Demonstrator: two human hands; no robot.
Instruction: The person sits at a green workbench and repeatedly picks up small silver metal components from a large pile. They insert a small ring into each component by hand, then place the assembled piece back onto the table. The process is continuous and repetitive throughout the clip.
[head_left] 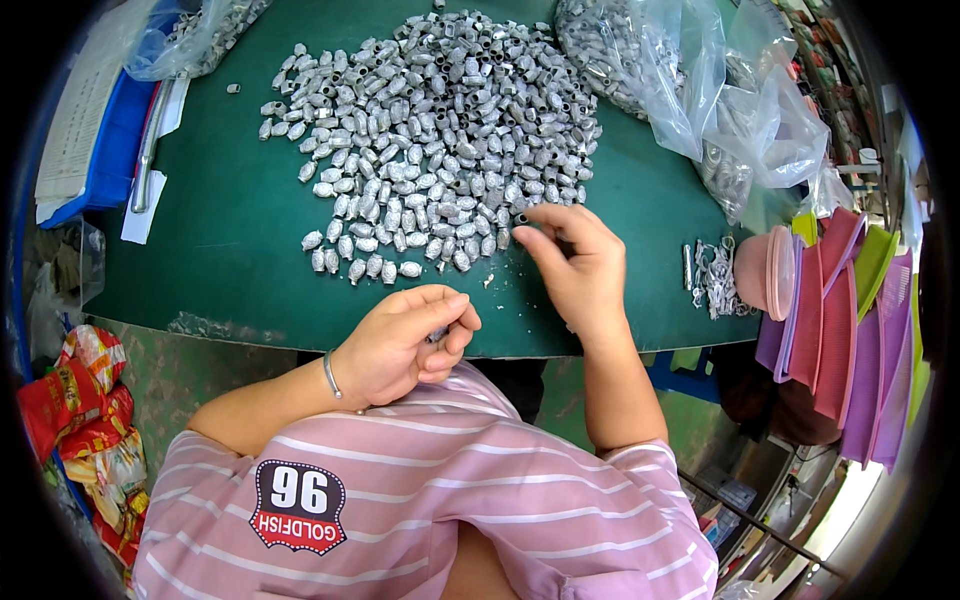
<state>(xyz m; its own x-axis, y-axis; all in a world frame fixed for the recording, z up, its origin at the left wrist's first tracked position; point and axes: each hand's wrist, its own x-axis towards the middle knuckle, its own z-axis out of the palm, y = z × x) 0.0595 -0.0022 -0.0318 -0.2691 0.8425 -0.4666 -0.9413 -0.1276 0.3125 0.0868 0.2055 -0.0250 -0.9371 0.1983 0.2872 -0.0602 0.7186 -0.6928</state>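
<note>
A wide pile of small silver-grey hollow metal beads lies on the green tabletop, thinning out toward me. At its near right edge my right hand has thumb and forefinger closed around one metal bead, whose dark hole faces up. My left hand, a thin bangle on its wrist, is curled near the table's front edge. Between its bent fingers shows a bit of a grey metal bead; whether more are in the palm is hidden.
Clear plastic bags of beads stand at the back right. White strings and a pink round container lie near the right edge, beside purple, pink and green baskets. A blue tray and metal rod are left.
</note>
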